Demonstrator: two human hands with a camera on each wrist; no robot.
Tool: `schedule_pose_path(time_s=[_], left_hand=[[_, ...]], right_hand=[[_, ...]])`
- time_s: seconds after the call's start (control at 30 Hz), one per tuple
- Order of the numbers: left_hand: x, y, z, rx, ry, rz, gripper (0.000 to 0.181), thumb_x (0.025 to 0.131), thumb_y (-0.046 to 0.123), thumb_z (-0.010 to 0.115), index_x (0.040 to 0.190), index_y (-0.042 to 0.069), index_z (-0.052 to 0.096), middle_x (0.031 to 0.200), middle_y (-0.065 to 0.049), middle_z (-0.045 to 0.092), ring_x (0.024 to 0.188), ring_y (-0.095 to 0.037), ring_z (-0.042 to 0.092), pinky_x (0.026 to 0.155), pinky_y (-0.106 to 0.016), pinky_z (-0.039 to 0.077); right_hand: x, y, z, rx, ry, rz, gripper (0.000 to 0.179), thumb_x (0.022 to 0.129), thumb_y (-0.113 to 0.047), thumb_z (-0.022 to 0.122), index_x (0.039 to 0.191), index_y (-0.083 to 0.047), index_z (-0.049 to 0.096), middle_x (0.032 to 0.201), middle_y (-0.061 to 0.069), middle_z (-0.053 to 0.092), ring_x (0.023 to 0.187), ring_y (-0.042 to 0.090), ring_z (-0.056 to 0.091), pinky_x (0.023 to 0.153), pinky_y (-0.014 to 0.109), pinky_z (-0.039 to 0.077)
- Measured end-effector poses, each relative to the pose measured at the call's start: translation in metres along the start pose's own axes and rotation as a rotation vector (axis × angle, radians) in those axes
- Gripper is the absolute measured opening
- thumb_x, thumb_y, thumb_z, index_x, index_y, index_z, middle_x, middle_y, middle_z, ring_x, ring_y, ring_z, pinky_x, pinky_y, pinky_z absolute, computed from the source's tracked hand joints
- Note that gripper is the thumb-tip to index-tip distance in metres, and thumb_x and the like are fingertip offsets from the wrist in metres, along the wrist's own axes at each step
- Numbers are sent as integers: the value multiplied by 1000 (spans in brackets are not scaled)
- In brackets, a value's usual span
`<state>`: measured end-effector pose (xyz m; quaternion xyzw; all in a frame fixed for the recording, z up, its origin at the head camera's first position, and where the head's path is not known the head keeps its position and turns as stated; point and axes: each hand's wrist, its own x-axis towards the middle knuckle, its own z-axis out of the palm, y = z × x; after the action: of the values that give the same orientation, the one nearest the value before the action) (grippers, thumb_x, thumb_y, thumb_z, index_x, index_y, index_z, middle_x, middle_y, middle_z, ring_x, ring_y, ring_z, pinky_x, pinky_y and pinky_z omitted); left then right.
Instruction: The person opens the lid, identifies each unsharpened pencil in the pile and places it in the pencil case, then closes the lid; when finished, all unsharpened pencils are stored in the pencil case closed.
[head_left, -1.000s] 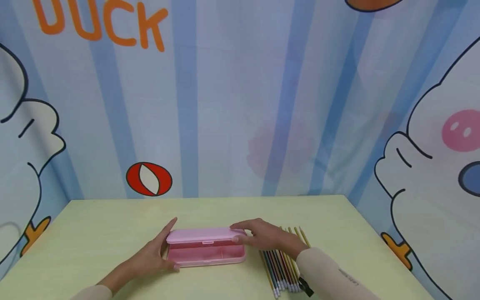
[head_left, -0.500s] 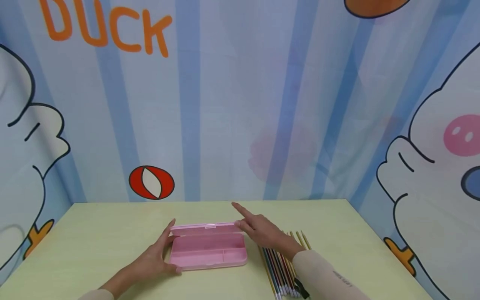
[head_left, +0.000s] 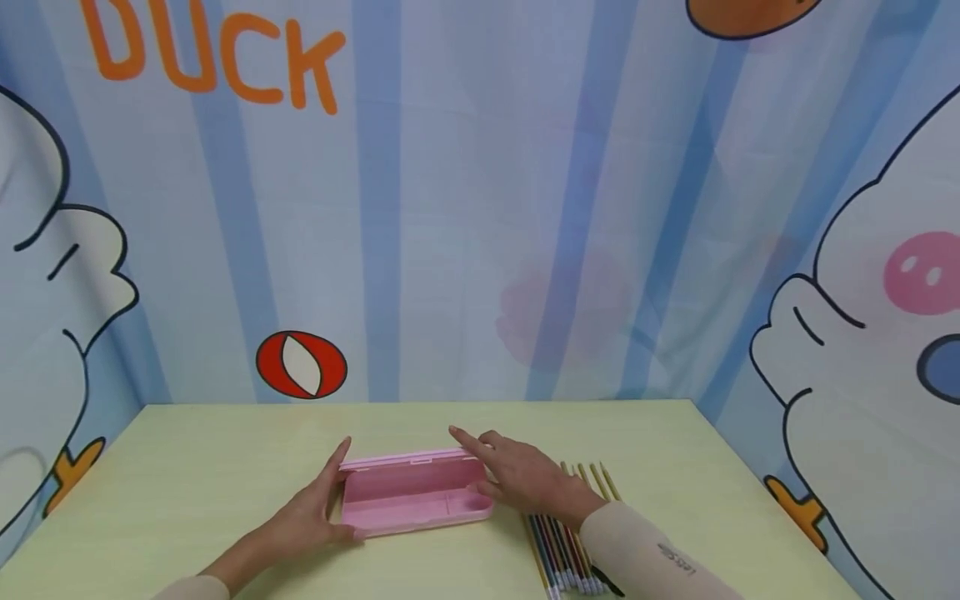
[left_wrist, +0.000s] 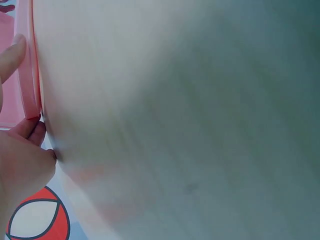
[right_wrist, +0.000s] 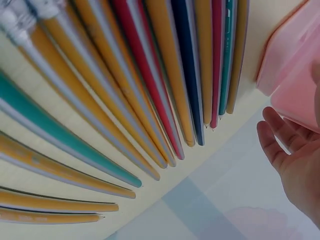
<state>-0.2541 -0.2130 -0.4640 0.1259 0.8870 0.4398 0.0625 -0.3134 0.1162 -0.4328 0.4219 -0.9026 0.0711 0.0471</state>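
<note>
A pink pencil case (head_left: 408, 521) stands on the table in the head view, its lid (head_left: 390, 461) raised along the back and its inside bare, with a small divider at the right. My left hand (head_left: 303, 507) grips the left end, thumb at the front corner and fingers behind. At the other end my right hand (head_left: 528, 477) holds the case by its lid side, thumb inside the rim and index finger stretched over the lid. In the right wrist view, its other fingers (right_wrist: 280, 137) bend behind the pink plastic.
Several pencils (head_left: 555, 554) in yellow, red, green and blue lie fanned beside the case, partly under the right forearm. A pale yellow table (head_left: 225, 450) meets a striped cartoon curtain (head_left: 465, 208) at its back edge.
The lid first swung up and back, then came to stand nearly edge-on. My right hand shifted slightly down onto the case's right end. The left hand kept its grip.
</note>
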Motion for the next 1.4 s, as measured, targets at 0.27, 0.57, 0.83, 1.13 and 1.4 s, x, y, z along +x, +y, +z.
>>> schedule_pose_path(time_s=[0.27,0.57,0.83,1.13,1.4], left_hand=[[2,5,3,44,41,-55,128,67,13,92,161,16,5,147,-23,50,143,-44,37,117,-65,23],[5,3,2,52,45,-73,130,67,11,91,161,16,1,147,-22,51,142,-45,36,114,-71,22],[5,0,1,34,22,-74,134,67,9,91,161,16,-5,150,-23,48,143,-47,34,112,-73,23],[4,-4,-2,-6,9,-51,135,67,5,90,161,18,-6,149,-22,49,143,-45,35,111,-74,23],[2,-5,-2,-14,11,-39,136,67,7,91,161,23,-6,148,-19,51,143,-43,35,112,-74,23]], right_hand=[[8,1,-1,-18,21,14,82,96,-30,68,160,-20,19,101,5,59,65,6,44,60,17,46],[20,1,-6,123,-41,138,87,91,-32,73,159,-30,19,104,6,57,66,9,47,60,20,46],[26,4,-11,227,-63,192,93,87,-35,78,159,-34,19,99,6,57,72,10,48,68,25,47],[34,8,-12,298,-39,209,103,80,-35,84,160,-29,19,122,10,64,109,23,61,98,42,52],[39,11,-9,395,-31,217,109,77,-26,87,161,-27,17,128,13,65,107,21,62,100,43,51]])
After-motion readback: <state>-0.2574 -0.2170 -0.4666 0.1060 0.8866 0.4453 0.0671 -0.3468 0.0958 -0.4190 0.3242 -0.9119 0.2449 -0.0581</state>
